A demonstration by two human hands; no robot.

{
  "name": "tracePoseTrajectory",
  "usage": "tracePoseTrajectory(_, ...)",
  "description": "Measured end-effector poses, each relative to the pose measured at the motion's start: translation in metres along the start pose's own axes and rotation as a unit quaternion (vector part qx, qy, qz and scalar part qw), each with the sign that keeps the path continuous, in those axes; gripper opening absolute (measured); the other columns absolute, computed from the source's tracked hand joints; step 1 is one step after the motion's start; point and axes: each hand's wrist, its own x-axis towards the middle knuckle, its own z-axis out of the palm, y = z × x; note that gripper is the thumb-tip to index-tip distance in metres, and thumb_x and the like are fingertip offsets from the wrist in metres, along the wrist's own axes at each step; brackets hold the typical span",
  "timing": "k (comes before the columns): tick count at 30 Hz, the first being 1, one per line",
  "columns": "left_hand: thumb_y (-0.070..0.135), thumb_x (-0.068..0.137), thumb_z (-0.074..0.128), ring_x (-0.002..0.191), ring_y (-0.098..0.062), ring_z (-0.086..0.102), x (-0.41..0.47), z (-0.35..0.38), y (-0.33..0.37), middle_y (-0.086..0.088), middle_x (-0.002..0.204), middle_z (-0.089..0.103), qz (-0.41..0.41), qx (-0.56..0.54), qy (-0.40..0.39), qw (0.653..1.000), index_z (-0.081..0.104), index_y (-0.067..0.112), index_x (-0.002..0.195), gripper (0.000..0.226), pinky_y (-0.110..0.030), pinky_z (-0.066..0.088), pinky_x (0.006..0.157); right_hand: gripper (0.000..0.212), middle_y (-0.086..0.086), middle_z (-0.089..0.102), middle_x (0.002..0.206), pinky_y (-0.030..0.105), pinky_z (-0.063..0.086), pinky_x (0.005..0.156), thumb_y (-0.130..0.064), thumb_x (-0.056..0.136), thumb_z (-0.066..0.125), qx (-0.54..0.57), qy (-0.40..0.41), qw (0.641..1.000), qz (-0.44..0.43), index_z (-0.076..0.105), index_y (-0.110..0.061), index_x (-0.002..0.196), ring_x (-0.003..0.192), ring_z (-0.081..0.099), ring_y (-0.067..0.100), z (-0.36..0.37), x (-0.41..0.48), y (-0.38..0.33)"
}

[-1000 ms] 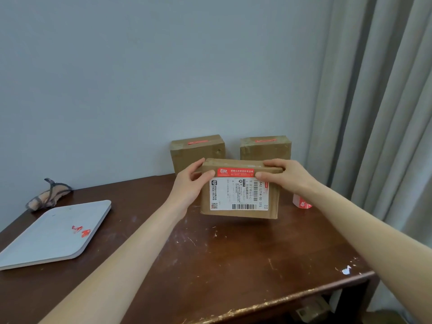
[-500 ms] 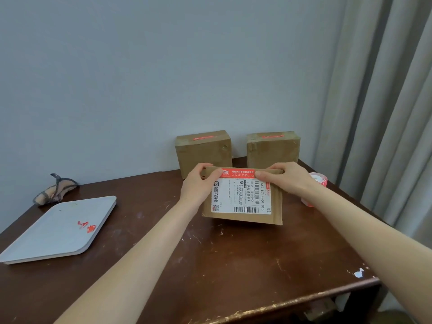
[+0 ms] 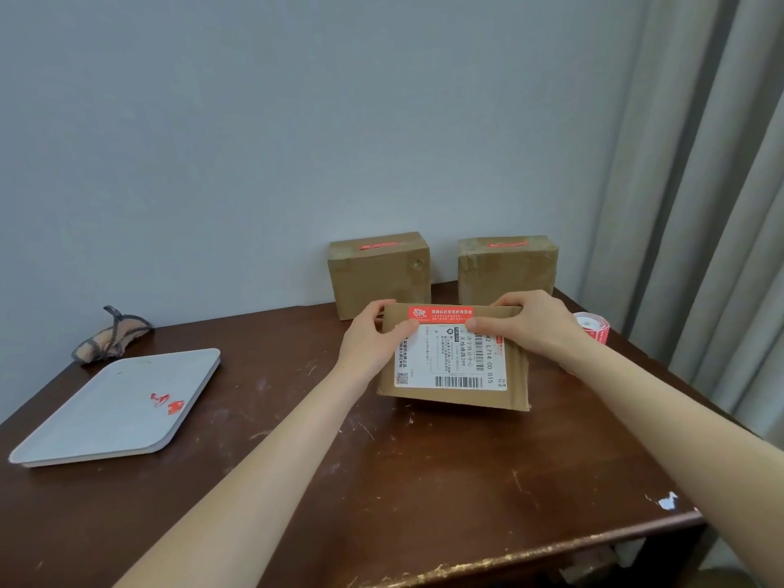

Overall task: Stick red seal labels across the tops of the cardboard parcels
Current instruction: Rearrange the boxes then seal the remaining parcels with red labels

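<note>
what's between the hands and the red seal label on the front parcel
Nothing visible. The left hand and right hand hold the front parcel at its top corners, with the thumbs at either end of the red seal label.

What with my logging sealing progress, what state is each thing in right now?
Front parcel: standing on its lower edge, held at both top corners.
Red seal label: stuck along its top edge.
Left hand: grips front parcel.
Right hand: grips front parcel.
Back left parcel: upright, red label on top.
Back right parcel: upright, red label on top.
Label roll: untouched, partly hidden behind right arm.
</note>
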Motion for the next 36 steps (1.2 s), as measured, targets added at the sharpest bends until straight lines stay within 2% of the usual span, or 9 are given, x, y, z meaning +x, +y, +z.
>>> tracePoseTrajectory(6,0.034,0.089,0.061,0.104,-0.009,0.054,-0.002,-0.001,0.002,0.005,0.126,0.058,0.006,0.003,-0.005,1.0,0.045,0.028,0.135,0.049,-0.03,0.047,0.081,0.05,-0.007,0.07,0.091,0.043,0.055,0.084,-0.068,0.065,0.071,0.019,0.002,1.0,0.001,0.066,-0.032,0.098,0.09,0.066,0.015,0.0,0.0,0.001)
tracePoseTrajectory(11,0.032,0.088,0.062,0.104,-0.005,0.048,-0.008,0.005,0.004,0.008,0.128,0.051,0.062,0.044,0.033,0.997,0.042,0.031,0.136,0.052,-0.019,0.042,0.072,0.049,-0.009,0.07,0.09,0.042,0.056,0.082,-0.066,0.066,0.071,0.021,0.007,1.0,-0.004,0.067,-0.031,0.099,0.088,0.066,0.013,0.001,-0.002,0.003)
tracePoseTrajectory(14,0.031,0.087,0.064,0.103,-0.001,0.045,-0.011,0.006,0.004,0.013,0.125,0.047,0.116,0.057,0.074,0.989,0.049,0.036,0.129,0.045,-0.009,0.037,0.07,0.048,-0.009,0.07,0.091,0.042,0.056,0.081,-0.066,0.066,0.071,0.022,0.008,1.0,-0.007,0.066,-0.032,0.1,0.088,0.066,0.013,0.002,-0.003,0.004)
tracePoseTrajectory(18,0.035,0.085,0.065,0.103,-0.002,0.05,-0.013,0.004,-0.001,0.014,0.119,0.053,0.183,0.141,0.136,0.963,0.063,0.03,0.117,0.032,-0.02,0.045,0.082,0.049,-0.01,0.07,0.09,0.042,0.057,0.081,-0.069,0.064,0.069,0.02,0.01,1.0,-0.011,0.066,-0.034,0.099,0.088,0.066,0.012,0.002,-0.003,0.005)
tracePoseTrajectory(22,0.031,0.086,0.065,0.102,-0.003,0.053,-0.017,0.006,0.0,0.015,0.114,0.059,0.204,0.168,0.171,0.949,0.068,0.026,0.11,0.025,-0.02,0.044,0.083,0.048,-0.011,0.07,0.088,0.042,0.056,0.08,-0.07,0.065,0.069,0.012,0.017,1.0,-0.012,0.065,-0.035,0.096,0.088,0.066,0.012,0.003,-0.005,0.005)
tracePoseTrajectory(28,0.026,0.085,0.067,0.094,-0.005,0.059,-0.021,0.008,0.006,0.012,0.106,0.065,0.204,0.146,0.186,0.95,0.07,0.023,0.098,0.014,-0.028,0.051,0.082,0.049,-0.01,0.069,0.092,0.043,0.057,0.079,-0.072,0.065,0.068,0.002,0.029,1.0,-0.008,0.065,-0.035,0.098,0.089,0.066,0.014,0.005,-0.009,0.003)
tracePoseTrajectory(36,0.024,0.085,0.067,0.093,-0.006,0.059,-0.024,0.011,0.011,0.011,0.104,0.066,0.178,0.132,0.192,0.956,0.069,0.021,0.095,0.01,-0.022,0.048,0.081,0.05,-0.011,0.069,0.09,0.043,0.056,0.08,-0.073,0.063,0.066,0.003,0.021,1.0,-0.006,0.064,-0.035,0.095,0.088,0.066,0.013,0.004,-0.009,0.005)
